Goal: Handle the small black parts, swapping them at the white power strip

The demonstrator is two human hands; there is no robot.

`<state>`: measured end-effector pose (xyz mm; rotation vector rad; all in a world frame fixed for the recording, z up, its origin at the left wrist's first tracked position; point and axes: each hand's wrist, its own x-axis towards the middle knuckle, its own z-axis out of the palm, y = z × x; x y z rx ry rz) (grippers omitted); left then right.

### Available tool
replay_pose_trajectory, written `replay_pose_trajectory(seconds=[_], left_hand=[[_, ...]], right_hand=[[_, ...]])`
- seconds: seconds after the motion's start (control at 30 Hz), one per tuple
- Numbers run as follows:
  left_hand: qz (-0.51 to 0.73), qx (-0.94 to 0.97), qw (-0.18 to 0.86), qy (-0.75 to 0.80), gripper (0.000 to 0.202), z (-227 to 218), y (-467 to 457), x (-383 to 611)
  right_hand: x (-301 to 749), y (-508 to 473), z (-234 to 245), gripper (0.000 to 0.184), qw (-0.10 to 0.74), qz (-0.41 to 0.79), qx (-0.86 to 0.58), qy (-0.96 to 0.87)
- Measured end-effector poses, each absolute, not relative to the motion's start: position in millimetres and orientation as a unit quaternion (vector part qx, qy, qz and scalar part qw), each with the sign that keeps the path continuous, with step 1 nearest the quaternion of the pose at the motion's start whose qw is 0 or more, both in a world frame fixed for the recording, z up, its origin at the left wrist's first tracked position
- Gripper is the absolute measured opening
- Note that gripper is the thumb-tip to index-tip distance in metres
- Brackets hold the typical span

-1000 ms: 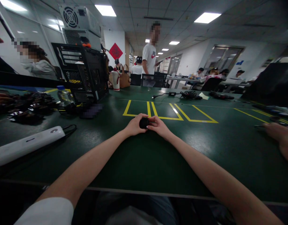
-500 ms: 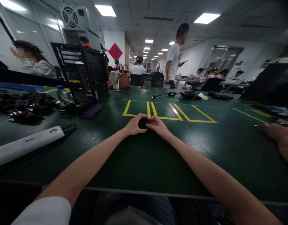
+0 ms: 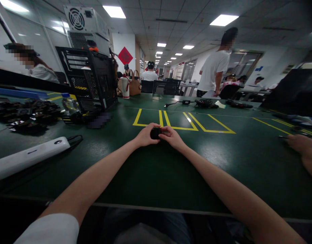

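Note:
A small round black object (image 3: 155, 133) sits between my two hands, just above the green table (image 3: 151, 176), in front of the yellow floor-tape boxes (image 3: 182, 122). My left hand (image 3: 146, 135) cups its left side with curled fingers. My right hand (image 3: 171, 135) pinches its right side with fingertips. Both forearms stretch straight out over the table from the near edge. What the object is, I cannot make out.
A white power strip (image 3: 29, 157) lies at the left. Behind it are a pile of small dark parts (image 3: 29, 115), a water bottle (image 3: 69, 103) and an open black computer case (image 3: 90, 79). Another person's hand (image 3: 303, 149) rests at the right edge. Cables (image 3: 204, 102) lie farther back; people stand and sit beyond.
My hands and the black object have stayed in place. The standing person in the white shirt has walked from the middle of the room to the right.

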<state>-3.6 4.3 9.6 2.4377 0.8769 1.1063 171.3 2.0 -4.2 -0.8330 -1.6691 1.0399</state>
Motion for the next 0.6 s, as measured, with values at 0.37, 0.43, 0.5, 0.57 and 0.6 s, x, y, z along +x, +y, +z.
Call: replay_pose_trajectory(seconds=[0.37, 0.43, 0.5, 0.57, 0.6], left_hand=[[0.377, 0.859, 0.154, 0.311, 0.056, 12.3, 3.2, -4.4], [0.378, 0.859, 0.157, 0.309, 0.056, 12.5, 2.8, -4.4], [0.377, 0.858, 0.16, 0.31, 0.056, 12.4, 2.6, -4.2], [0.378, 0.856, 0.161, 0.314, 0.056, 12.0, 2.7, -3.9], [0.379, 0.854, 0.161, 0.317, 0.056, 11.8, 2.9, -3.8]], right_hand=[[169.4, 0.7, 2.0, 0.024, 0.494, 0.406, -0.362, -0.679], [169.4, 0.8, 2.1, 0.027, 0.48, 0.416, -0.369, -0.679], [170.4, 1.1, 1.2, 0.029, 0.47, 0.433, -0.363, -0.678], [171.7, 1.4, -0.4, 0.031, 0.474, 0.443, -0.348, -0.676], [172.3, 1.4, -1.2, 0.033, 0.476, 0.446, -0.342, -0.676]])
